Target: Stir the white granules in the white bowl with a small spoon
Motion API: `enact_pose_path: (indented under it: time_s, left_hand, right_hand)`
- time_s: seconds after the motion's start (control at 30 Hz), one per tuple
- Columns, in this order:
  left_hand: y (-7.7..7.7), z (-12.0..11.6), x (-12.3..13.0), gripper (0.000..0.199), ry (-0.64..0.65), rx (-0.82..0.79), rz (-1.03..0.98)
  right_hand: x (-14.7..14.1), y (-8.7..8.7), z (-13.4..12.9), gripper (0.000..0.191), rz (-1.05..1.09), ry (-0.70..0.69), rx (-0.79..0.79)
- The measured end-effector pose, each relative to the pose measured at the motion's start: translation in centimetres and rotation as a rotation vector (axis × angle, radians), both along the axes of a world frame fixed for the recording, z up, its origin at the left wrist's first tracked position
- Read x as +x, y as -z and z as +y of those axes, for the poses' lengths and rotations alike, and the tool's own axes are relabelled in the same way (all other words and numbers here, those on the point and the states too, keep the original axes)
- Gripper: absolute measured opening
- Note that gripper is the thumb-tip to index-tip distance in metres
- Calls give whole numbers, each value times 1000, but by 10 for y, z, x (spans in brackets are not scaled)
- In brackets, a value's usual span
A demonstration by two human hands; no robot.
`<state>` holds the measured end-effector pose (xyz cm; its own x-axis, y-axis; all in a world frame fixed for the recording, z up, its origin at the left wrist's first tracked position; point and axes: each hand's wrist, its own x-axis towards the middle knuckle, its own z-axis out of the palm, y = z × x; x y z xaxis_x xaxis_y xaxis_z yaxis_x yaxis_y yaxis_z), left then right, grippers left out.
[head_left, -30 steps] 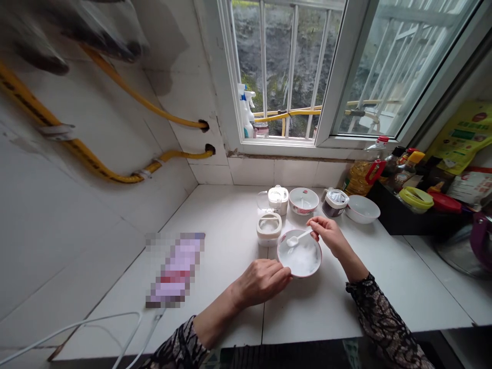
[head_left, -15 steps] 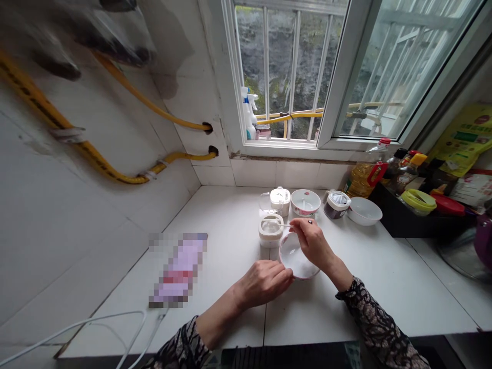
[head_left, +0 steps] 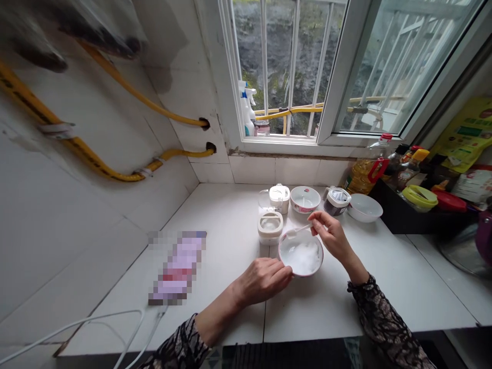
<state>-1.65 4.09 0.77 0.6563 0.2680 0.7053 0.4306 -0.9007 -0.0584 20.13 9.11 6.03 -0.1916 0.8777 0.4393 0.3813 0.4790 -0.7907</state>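
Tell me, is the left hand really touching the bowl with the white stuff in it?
Touching. The head view shows the left hand with its fingertips at the bowl's near left rim, no gap visible.

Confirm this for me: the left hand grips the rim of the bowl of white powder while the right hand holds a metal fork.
No: the head view shows the right hand holding a white spoon, not a metal fork. The rest stands.

there are three bowls [head_left: 301, 256], three white-rimmed jars [head_left: 270, 236] and two hands [head_left: 265, 279].
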Motion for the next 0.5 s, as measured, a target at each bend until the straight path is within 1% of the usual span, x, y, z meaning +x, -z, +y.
enact_pose_path:
  time_s: [0.1, 0.13, 0.2, 0.27, 0.33, 0.43, 0.5]
  left_hand:
    - [0, 0, 0, 19, -3, 0, 0]
    - [0, 0, 0, 19, -5, 1, 0]
    - [-1, -1, 0, 18, -6, -1, -3]
    - [-1, -1, 0, 18, -4, -5, -7]
    - [-1, -1, 0, 17, -2, -7, -8]
    - [-1, -1, 0, 16, -9, -13, -4]
    - [-1, -1, 0, 15, -11, -14, -4]
  right_hand:
    - [3, 5, 1, 14, -284, -4, 96]
    - [1, 7, 1, 15, -361, -21, 140]
    - [-4, 10, -2, 17, -449, -92, 187]
    - [-9, 9, -6, 18, -465, -186, 170]
    - [-11, 6, -10, 19, -442, -257, 116]
    - [-10, -1, -14, 19, -388, -308, 32]
    - [-8, -4, -15, 18, -325, -331, -56]
